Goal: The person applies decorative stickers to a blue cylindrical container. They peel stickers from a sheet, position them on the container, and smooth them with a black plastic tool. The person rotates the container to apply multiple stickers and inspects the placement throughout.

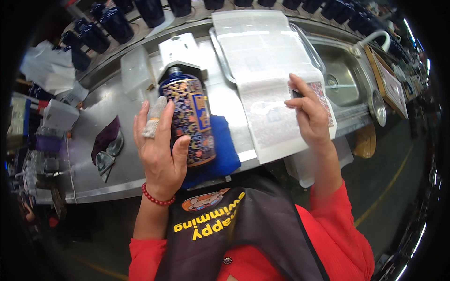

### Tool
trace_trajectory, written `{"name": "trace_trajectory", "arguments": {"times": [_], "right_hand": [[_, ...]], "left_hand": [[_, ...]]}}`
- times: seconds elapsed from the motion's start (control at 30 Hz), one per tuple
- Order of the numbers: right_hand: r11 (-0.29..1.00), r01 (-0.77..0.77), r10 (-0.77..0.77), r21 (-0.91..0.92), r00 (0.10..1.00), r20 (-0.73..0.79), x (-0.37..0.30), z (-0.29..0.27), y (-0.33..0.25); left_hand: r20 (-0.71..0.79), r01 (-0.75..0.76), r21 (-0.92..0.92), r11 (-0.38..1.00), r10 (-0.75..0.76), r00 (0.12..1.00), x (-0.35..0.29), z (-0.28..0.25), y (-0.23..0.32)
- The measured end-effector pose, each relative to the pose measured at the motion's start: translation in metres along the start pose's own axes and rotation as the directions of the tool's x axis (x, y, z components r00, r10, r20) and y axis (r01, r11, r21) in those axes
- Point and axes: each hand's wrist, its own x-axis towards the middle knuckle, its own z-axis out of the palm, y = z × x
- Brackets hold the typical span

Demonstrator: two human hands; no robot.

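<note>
Bottle, dark blue with patterned label, gripped in left hand over blue cloth. Right hand pinching patterned decal sheet. Steel counter, sink, rows of dark bottles behind.

A glossy glazed bottle lies on soft blue cloth at centre frame, upon a brushed steel counter, beside thin translucent paper sheets.
</note>
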Motion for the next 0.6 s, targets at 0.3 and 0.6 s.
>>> {"name": "trace_trajectory", "arguments": {"times": [0.3,0.6], "right_hand": [[0.701,-0.425,0.408,-0.573,0.898,-0.167,-0.055,-0.082,0.133],[0.728,-0.604,0.658,-0.324,0.749,0.081,0.004,-0.084,0.206]], "left_hand": [[0.158,-0.176,-0.294,0.94,0.229,0.96,0.006,0.032,0.081],[0.244,-0.143,-0.249,0.958,0.205,0.948,0.002,0.053,0.096]]}}
